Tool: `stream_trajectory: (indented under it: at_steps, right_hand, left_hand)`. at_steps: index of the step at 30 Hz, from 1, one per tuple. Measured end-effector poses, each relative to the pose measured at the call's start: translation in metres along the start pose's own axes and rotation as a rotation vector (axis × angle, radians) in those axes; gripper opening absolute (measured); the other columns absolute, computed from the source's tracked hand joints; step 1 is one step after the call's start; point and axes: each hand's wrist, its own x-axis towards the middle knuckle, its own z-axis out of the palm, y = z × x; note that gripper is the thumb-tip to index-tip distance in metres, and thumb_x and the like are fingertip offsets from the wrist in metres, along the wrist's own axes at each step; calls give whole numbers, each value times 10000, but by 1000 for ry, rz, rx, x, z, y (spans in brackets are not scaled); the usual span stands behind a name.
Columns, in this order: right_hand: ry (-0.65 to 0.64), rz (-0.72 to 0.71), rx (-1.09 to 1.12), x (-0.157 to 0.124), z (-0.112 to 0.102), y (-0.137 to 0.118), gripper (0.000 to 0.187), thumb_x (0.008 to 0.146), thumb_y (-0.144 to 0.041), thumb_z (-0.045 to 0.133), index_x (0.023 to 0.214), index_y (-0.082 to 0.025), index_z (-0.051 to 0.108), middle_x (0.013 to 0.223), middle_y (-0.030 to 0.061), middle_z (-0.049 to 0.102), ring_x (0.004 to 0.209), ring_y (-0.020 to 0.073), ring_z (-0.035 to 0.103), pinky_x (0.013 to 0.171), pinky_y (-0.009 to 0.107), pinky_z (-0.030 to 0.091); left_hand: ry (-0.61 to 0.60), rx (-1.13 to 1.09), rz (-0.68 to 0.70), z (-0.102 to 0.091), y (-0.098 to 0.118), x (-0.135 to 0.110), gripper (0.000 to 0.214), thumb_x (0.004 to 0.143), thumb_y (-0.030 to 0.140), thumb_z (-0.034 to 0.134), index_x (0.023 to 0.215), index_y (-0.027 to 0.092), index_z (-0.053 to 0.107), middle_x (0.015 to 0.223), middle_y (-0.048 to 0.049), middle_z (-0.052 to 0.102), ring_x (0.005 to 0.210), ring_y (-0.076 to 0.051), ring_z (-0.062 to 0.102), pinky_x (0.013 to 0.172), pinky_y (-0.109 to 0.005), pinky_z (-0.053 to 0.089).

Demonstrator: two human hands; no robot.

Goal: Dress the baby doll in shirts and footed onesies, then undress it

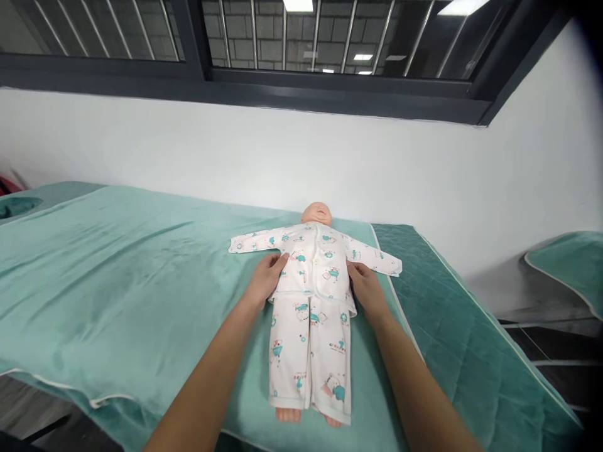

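A baby doll (317, 213) lies on its back on a light green bedspread, head toward the wall and sleeves spread wide. It wears a white printed pajama top (313, 270) and matching pajama pants (309, 351); only the feet show below the cuffs. At the top's left side, under the sleeve, my left hand (267, 277) is closed on the fabric edge. Opposite it, my right hand (367, 287) grips the top's other side below the armpit. Fingertips of both hands are partly hidden by the cloth.
The light green bedspread (141, 282) covers the bed, with a darker quilted cover (438, 314) on the right. Behind stands a white wall (235, 150) under a dark-framed window (330, 91). Another green-covered edge (570, 263) juts in at far right.
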Motion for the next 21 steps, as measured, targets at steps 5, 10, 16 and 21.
stream_trajectory:
  at_steps: [5,10,16,21]
  right_hand:
    - [36,38,150,9,6,-5,318,797,-518,573,847,-216,659,896,51,737,801,224,645,708,328,503]
    - [33,6,120,30,8,-9,315,794,-498,584,834,-196,665,880,58,732,817,223,633,712,309,491]
    - [15,8,129,43,12,3,374,802,-527,585,912,-182,678,948,68,739,844,223,641,726,310,494]
    - [53,-75,20,41,11,11,390,845,-546,528,919,-200,693,948,57,741,900,233,659,800,345,514]
  left_hand:
    - [-6,-154,8,8,6,7,433,769,560,646,992,190,675,1001,-59,707,855,-202,632,720,-288,462]
    - [-14,-176,39,15,9,29,442,767,568,642,999,193,673,1007,-59,707,838,-195,632,733,-292,466]
    - [0,-158,62,18,-6,43,489,779,603,618,1047,196,669,1078,-73,705,952,-224,639,807,-307,478]
    - [40,-104,102,19,-14,41,447,838,582,556,1059,209,665,1117,-66,701,1024,-229,628,886,-321,472]
